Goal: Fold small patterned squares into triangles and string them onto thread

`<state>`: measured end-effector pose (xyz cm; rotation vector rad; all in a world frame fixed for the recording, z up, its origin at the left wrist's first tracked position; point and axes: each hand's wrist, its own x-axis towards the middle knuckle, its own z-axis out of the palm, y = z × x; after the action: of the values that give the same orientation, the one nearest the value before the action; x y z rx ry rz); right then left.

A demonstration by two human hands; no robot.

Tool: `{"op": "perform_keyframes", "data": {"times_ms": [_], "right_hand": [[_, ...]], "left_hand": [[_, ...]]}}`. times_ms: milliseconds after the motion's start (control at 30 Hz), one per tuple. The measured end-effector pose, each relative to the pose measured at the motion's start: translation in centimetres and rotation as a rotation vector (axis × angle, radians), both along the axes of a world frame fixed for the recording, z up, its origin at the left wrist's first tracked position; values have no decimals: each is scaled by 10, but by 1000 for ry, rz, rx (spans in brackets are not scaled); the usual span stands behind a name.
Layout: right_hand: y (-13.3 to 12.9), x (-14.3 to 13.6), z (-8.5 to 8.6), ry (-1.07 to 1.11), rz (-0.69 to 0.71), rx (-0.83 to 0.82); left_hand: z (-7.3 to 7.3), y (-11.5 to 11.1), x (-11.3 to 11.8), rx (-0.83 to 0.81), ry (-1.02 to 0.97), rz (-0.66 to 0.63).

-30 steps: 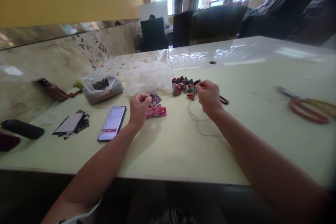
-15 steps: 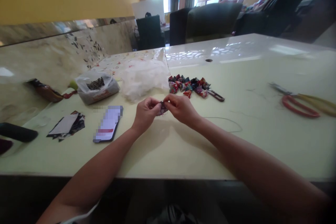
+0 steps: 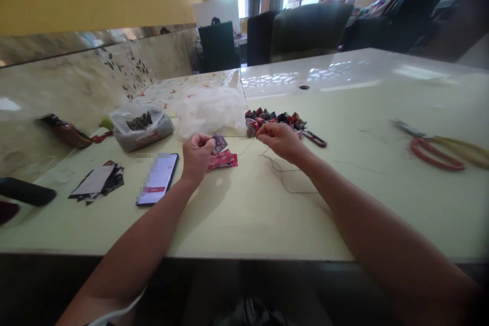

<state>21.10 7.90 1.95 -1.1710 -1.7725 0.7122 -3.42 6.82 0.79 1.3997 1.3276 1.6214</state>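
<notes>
Left hand (image 3: 195, 157): fingers pinching purple patch (image 3: 219, 143); pink cloth (image 3: 228, 160) at patch's 6 o'clock | Right hand (image 3: 281, 141), patch's 3 o'clock: fingers closed on thread (image 3: 242, 136) | Phone (image 3: 157, 179): patch's 8 o'clock

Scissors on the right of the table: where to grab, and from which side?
I'd take the scissors by the near rim of the red handle, coming from the near side. They look flat on the table, with that loop nearest the person and the blades pointing away to the left, so this approach should avoid the tips.
</notes>
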Motion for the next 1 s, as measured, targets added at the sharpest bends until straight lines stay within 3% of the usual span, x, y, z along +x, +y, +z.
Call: {"op": "perform_keyframes", "data": {"times_ms": [400,500,667,833,933,1000], "right_hand": [[2,19,10,96,-141,-293],[6,25,7,90,-216,-292],[13,27,1,13,-429,-160],[16,30,8,354,-487,-196],[22,47,13,584,-563,-219],[28,64,13,611,-596,-234]], "left_hand": [[7,15,-14,64,-110,113],[11,16,-15,62,-135,140],[14,14,-14,66,-127,162],[13,16,-18,94,-82,183],[11,20,-23,87,-65,212],[11,23,-26,85,-60,233]]}}
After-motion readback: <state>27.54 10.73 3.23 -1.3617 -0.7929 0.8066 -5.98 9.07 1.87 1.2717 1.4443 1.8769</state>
